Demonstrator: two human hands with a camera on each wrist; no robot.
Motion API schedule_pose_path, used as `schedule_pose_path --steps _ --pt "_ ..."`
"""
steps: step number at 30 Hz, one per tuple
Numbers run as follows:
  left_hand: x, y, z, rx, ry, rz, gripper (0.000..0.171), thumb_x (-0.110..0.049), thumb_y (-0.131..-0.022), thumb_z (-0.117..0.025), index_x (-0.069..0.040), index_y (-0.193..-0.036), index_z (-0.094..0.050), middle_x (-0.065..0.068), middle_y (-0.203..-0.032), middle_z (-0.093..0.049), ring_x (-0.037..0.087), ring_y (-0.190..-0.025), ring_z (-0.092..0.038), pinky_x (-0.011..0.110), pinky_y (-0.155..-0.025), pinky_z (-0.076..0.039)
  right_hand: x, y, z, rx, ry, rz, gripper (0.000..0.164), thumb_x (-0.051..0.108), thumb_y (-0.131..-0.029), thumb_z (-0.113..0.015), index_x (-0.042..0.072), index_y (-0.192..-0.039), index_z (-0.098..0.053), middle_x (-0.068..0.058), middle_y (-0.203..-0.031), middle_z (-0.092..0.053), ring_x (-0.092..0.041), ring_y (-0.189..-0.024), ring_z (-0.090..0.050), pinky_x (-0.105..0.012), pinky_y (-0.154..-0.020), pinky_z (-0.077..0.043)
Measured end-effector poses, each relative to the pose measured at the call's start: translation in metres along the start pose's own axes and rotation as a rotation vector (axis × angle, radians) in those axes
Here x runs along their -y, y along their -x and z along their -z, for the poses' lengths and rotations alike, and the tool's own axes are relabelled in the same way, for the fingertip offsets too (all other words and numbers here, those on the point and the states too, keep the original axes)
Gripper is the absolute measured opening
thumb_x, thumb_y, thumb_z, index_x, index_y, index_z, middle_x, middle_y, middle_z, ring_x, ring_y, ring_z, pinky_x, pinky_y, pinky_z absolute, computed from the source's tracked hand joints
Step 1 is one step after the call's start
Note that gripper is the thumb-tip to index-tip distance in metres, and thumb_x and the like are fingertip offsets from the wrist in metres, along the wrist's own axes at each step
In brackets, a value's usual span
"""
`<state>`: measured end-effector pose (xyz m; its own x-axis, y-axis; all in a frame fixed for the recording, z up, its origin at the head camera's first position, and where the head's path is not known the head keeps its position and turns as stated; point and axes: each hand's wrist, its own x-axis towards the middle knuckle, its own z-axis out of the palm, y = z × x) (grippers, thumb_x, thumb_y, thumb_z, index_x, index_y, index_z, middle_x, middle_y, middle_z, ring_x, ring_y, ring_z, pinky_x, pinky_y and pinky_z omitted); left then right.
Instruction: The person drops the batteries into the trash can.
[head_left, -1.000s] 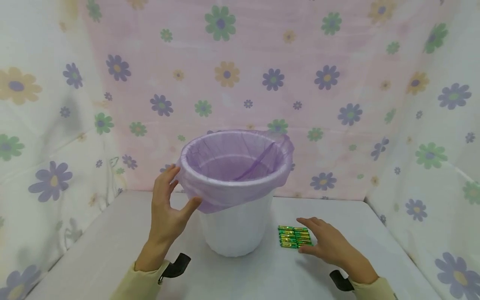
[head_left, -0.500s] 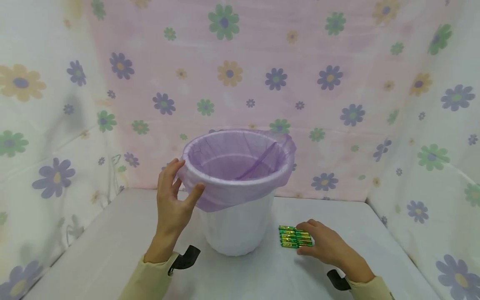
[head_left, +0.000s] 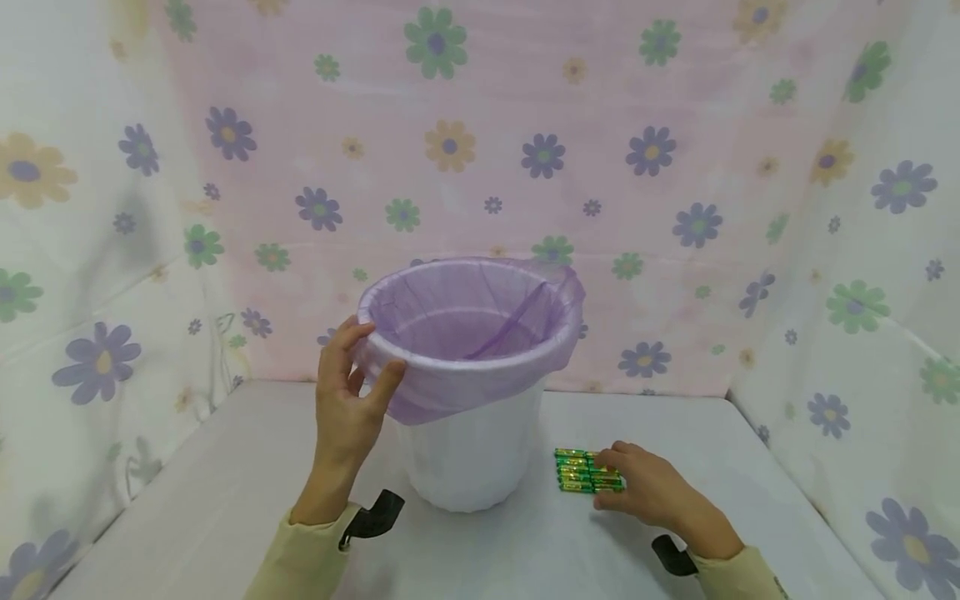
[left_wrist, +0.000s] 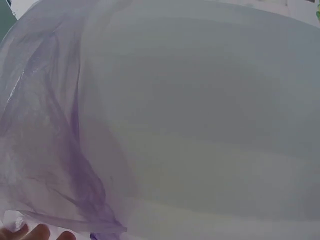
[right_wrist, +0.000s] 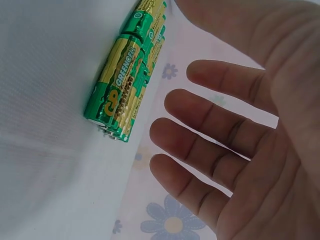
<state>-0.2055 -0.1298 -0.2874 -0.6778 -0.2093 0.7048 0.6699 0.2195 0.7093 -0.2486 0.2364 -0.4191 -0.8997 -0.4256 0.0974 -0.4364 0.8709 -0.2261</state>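
A white trash bin (head_left: 468, 458) stands mid-table, lined with a translucent purple bag (head_left: 442, 392) folded over its rim. My left hand (head_left: 348, 417) grips the bin's near left rim over the bag, thumb in front and fingers bent at the edge. In the left wrist view the bag hangs beside the bin's white wall (left_wrist: 200, 110), with fingertips (left_wrist: 37, 232) at the lower corner. Green-and-gold batteries (head_left: 573, 472) lie in two columns right of the bin. My right hand (head_left: 648, 487) hovers at their right side, thumb and fingers apart; its wrist view shows a gap between fingers and batteries (right_wrist: 115, 90).
The table (head_left: 262, 467) has a white cover. Flower-patterned cloth (head_left: 480, 100) encloses it at the back and both sides. Each wrist carries a black strap-like piece (head_left: 375, 514) below a light sleeve (head_left: 300, 558).
My left hand has risen a little and moved in, its thumb and fingers now at the rim. The right hand's fingers have drawn in slightly over the batteries' right side.
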Motion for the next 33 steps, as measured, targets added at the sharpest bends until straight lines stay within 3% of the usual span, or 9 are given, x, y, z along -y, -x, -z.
schedule_pose_path --steps 7,12,22,33 --pt "-0.002 0.000 0.003 0.018 0.074 -0.003 0.046 0.002 -0.079 -0.064 0.005 -0.120 -0.044 0.010 -0.143 -0.028 0.026 -0.128 -0.031 0.040 -0.101 -0.030 0.000 -0.004 -0.002 0.054 0.015 -0.021 0.034 0.044 -0.067 -0.074 0.024 -0.093 -0.063 0.012 -0.082 -0.049 -0.005 -0.073 -0.046 -0.029 -0.065 -0.042" --pt "-0.002 0.000 0.003 0.034 0.076 0.017 0.046 0.001 -0.080 -0.064 0.004 -0.121 -0.043 0.011 -0.143 -0.027 0.027 -0.127 -0.032 0.041 -0.102 -0.029 -0.002 -0.002 -0.007 0.054 0.013 0.001 0.026 0.040 -0.068 -0.074 0.025 -0.087 -0.063 0.013 -0.079 -0.048 -0.006 -0.072 -0.046 -0.029 -0.064 -0.042" --pt "-0.002 0.001 0.005 0.060 -0.007 0.038 0.046 -0.005 -0.083 -0.062 -0.002 -0.125 -0.045 0.008 -0.144 -0.026 0.022 -0.127 -0.032 0.042 -0.101 -0.030 -0.005 -0.003 -0.014 0.054 0.016 0.036 0.024 0.035 -0.069 -0.075 0.024 -0.086 -0.062 0.015 -0.080 -0.051 -0.005 -0.075 -0.049 -0.031 -0.065 -0.044" --pt "-0.005 0.000 0.005 0.061 -0.040 0.019 0.043 -0.005 -0.082 -0.062 -0.004 -0.122 -0.047 0.010 -0.143 -0.028 0.022 -0.126 -0.035 0.044 -0.099 -0.033 -0.004 -0.004 -0.016 0.087 0.021 -0.042 0.023 0.031 -0.068 -0.077 0.023 -0.084 -0.063 0.015 -0.079 -0.051 -0.006 -0.074 -0.047 -0.033 -0.067 -0.044"
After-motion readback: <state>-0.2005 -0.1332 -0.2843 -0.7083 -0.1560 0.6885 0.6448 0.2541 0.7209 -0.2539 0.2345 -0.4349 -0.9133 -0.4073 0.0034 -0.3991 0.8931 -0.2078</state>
